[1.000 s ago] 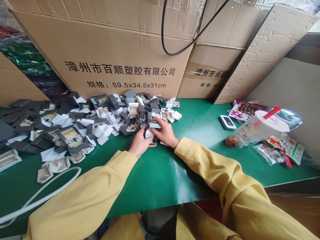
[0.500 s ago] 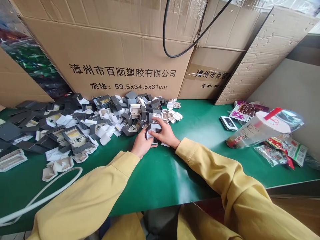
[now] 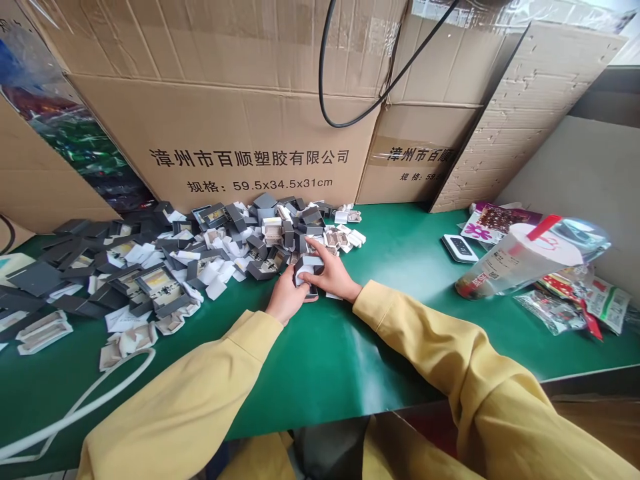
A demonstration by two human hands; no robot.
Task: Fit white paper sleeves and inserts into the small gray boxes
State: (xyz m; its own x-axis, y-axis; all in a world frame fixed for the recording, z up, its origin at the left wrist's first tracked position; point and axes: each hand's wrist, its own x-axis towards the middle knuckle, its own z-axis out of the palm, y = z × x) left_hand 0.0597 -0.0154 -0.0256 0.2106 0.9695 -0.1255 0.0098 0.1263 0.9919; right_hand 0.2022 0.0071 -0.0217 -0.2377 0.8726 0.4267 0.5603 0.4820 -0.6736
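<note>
A small dark grey box with a pale inside (image 3: 309, 265) is between my two hands, over the green table (image 3: 310, 373). On its left side, my left hand (image 3: 286, 295) is closed round it. From the right, my right hand (image 3: 333, 270) grips the same box, its thumb on the near face and its index finger stretched along the far side. Part of the box is hidden by my fingers. Just beyond and to the left lies a heap of dark grey boxes (image 3: 163, 287) mixed with white folded paper pieces (image 3: 217, 272).
Cardboard cartons (image 3: 225, 127) stand behind the table, with a black cable (image 3: 360, 122) hanging before them. A white cable (image 3: 95, 403) curves at the left. To the right are a white device (image 3: 459, 248), a tilted plastic cup (image 3: 515, 260) and snack packets (image 3: 555, 310).
The view has shifted slightly, so the heap appears a little lower and further right. Both hands still hold the box, with only slight finger movement.
</note>
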